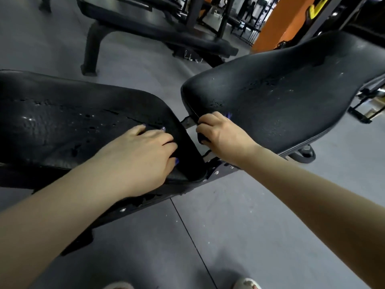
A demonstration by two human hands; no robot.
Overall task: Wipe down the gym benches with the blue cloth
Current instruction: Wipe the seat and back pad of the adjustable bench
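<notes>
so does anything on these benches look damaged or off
Yes. The left pad has cracked, peeling vinyl with small holes near the left hand. The right pad shows flaking patches too. Worn covering, not a spill.

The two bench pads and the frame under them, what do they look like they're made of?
Left pad and right pad: likely black vinyl or faux leather, grained, slightly glossy, cracked and peeling in patches. Frame: looks like black-painted metal, with bolt heads showing.
</notes>
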